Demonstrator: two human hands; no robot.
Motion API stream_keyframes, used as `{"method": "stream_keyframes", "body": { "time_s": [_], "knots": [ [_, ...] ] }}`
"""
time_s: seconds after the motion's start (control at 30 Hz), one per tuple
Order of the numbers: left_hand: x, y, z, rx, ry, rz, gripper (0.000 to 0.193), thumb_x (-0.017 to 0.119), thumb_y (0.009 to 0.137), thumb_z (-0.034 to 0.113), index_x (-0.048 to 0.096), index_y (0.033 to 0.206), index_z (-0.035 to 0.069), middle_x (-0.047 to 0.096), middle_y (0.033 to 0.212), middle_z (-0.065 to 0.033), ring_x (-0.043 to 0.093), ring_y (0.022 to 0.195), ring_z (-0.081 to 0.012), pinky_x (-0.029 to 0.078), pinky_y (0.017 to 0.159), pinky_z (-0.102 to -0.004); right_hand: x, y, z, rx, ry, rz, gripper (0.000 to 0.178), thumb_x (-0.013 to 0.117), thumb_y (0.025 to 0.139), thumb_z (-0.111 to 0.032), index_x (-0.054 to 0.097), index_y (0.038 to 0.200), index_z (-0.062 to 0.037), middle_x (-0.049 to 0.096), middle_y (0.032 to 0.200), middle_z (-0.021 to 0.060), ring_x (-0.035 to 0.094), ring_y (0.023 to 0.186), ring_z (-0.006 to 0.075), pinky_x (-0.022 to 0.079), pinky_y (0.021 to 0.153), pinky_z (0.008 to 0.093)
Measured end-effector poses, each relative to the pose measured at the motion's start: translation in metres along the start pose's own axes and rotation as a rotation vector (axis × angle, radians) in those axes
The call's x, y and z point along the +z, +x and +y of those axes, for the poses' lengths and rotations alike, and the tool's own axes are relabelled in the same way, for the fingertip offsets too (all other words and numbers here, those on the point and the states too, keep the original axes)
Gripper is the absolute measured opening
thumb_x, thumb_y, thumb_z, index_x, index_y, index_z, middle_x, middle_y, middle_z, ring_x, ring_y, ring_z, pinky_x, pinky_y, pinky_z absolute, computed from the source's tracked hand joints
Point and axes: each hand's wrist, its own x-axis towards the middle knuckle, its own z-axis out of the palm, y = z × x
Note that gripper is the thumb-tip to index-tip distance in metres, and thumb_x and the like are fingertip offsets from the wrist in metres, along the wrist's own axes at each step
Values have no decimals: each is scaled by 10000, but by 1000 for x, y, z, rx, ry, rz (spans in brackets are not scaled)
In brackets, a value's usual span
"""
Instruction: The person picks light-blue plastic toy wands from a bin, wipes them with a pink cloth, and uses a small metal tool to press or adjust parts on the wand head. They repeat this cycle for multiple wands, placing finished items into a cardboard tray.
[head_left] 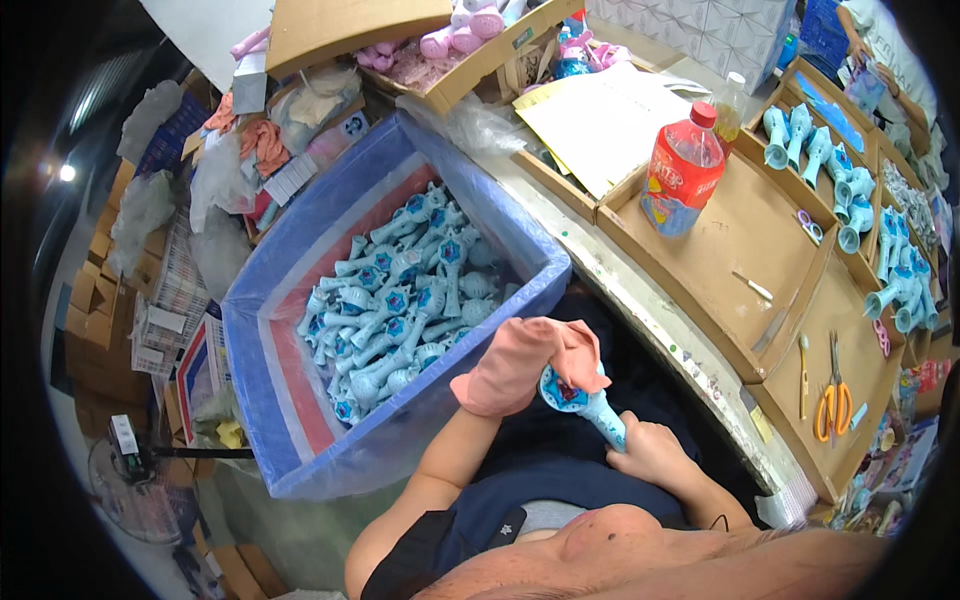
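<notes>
My left hand (pixel 500 375) is covered by a salmon-pink cloth (pixel 525 355). The cloth's loose end drapes over the round head of a light-blue toy wand (pixel 578 397) with a dark blue and red emblem. My right hand (pixel 648 450) grips this wand by the lower end of its handle, holding it tilted in front of my body. The cloth hides the left fingers and part of the wand's head. Left of my hands, a large blue bin (pixel 390 450) lined with clear plastic holds a heap of similar toy wands (pixel 400 300).
A workbench at right carries cardboard trays (pixel 740 230), a red-capped bottle (pixel 685 170), orange scissors (pixel 833 405), a thin brush (pixel 803 375) and more blue toy parts (pixel 850 190). A box of pink toys (pixel 465 35) stands behind the bin. Another person's hands (pixel 870 60) work at far right.
</notes>
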Motion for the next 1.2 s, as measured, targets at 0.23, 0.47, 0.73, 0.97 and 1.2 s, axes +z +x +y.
{"method": "stream_keyframes", "body": {
  "time_s": [0.23, 0.47, 0.73, 0.97, 1.2],
  "knots": [
    [5, 22, 1, -140, -774, 287, 720, 286, 1020, 634, 600, 949, -10, 658, 931, -150, 602, 784, -211, 498, 755, -297, 1, 3, 2, -2, -11, 35, 338, 654, 801, -254, 540, 977, 10, 674, 742, 249, 678, 706, 434, 550, 679, 522],
    [23, 18, 43, -375, -925, 191, 789, 307, 942, 696, 627, 1049, -16, 671, 922, -165, 641, 870, -245, 496, 811, -384, 10, 14, 12, -77, 98, 259, 335, 675, 820, -269, 558, 1034, -40, 684, 796, 231, 674, 734, 435, 543, 677, 529],
    [23, 8, 41, 306, 767, 234, 437, 524, 986, 323, 673, 1098, -72, 656, 953, -70, 602, 842, -150, 459, 875, -298, 30, 45, 27, -220, -28, 670, 313, 736, 745, -106, 567, 1008, -81, 629, 816, 144, 645, 735, 363, 512, 653, 463],
    [13, 15, 39, 232, 283, 122, 491, 456, 1010, 350, 662, 1136, -77, 690, 981, -125, 657, 849, -200, 496, 826, -299, 32, 49, 29, -248, -89, 683, 344, 752, 711, -98, 571, 1003, -77, 599, 798, 122, 618, 708, 337, 493, 639, 446],
    [11, 22, 47, -259, -671, 467, 771, 201, 1072, 553, 581, 1155, -112, 679, 1112, -236, 700, 913, -280, 544, 884, -325, 26, 37, 27, -256, -86, 650, 352, 772, 688, -209, 637, 988, -86, 629, 797, 129, 649, 708, 338, 531, 626, 446]
  ]
}}
